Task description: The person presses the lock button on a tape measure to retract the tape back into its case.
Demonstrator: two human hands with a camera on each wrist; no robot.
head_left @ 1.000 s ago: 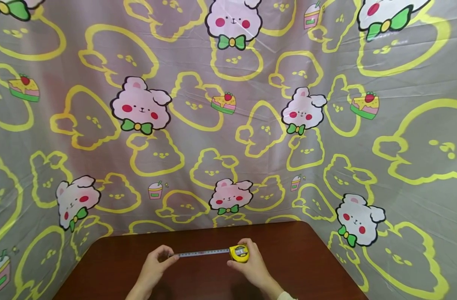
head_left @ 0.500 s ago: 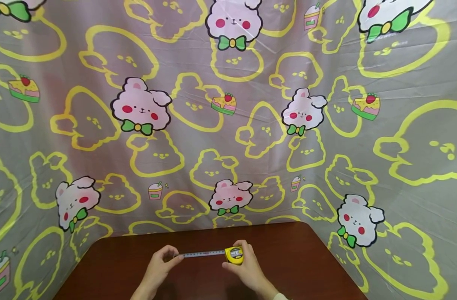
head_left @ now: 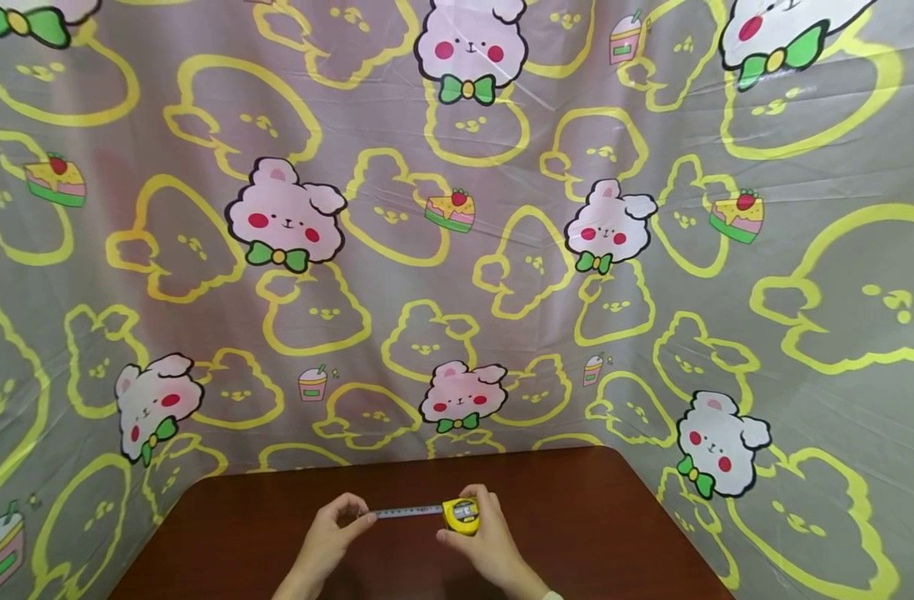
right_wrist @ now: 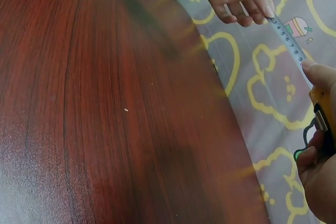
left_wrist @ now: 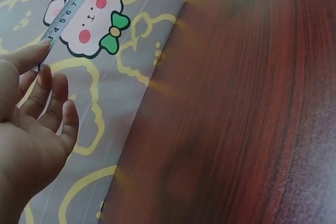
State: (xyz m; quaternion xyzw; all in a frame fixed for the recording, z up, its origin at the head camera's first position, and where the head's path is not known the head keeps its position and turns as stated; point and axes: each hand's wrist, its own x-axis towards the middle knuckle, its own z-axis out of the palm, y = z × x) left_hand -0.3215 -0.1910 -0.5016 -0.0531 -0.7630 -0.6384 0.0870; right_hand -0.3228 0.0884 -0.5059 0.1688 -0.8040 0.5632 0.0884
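A yellow tape measure [head_left: 461, 517] is gripped in my right hand [head_left: 494, 546], its case facing the head camera. Out of its left side runs the metal blade [head_left: 407, 512], stretched nearly level above the table. My left hand [head_left: 327, 537] pinches the blade's free end between thumb and index finger. In the left wrist view, printed numbers show along the blade [left_wrist: 71, 9], and the other fingers [left_wrist: 58, 100] are loosely bent below the pinch. The right wrist view shows the right thumb [right_wrist: 317, 74] over the blade near the case, with a dark cord loop [right_wrist: 308, 135] below.
A dark red-brown wooden table [head_left: 576, 521] with rounded far corners lies under both hands. Around its far and side edges hangs a grey curtain [head_left: 419, 275] printed with yellow outlines and white rabbits. A tiny pale speck [right_wrist: 126, 109] lies on the tabletop.
The hands have come closer together: the right hand with the tape measure moved left, the left hand moved right. The stretch of blade showing between them is shorter.
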